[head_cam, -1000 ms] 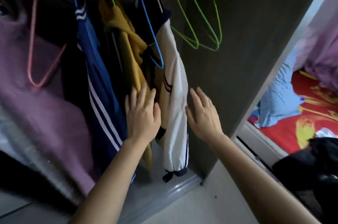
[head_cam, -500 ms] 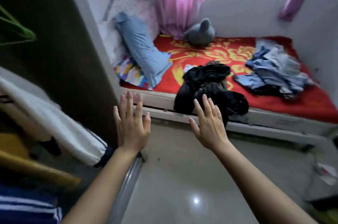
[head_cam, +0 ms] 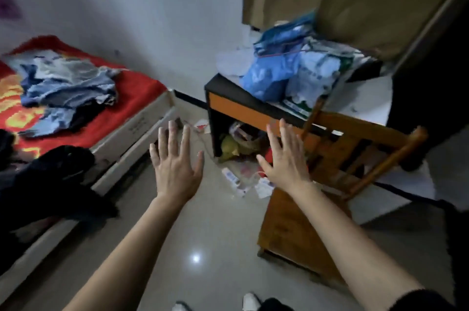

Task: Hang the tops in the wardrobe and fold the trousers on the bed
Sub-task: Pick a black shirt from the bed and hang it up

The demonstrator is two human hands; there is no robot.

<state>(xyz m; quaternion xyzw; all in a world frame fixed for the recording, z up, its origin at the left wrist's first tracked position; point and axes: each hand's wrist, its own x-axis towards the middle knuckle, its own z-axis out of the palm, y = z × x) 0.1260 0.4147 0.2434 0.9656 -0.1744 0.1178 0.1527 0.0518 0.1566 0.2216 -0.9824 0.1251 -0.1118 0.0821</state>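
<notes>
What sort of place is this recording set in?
Probably a small, lived-in bedroom: a bed with a red patterned cover, loose clothes heaped on it, and a cluttered desk with a wooden chair alongside.

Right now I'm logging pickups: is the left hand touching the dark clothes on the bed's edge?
Apart. The head view shows floor between the open left hand and the dark clothes.

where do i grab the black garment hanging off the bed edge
Pinch the raised hump of the black garment where it drapes over the bed frame, coming from above with the left hand, the nearer one; its lower part hangs slack.
</notes>
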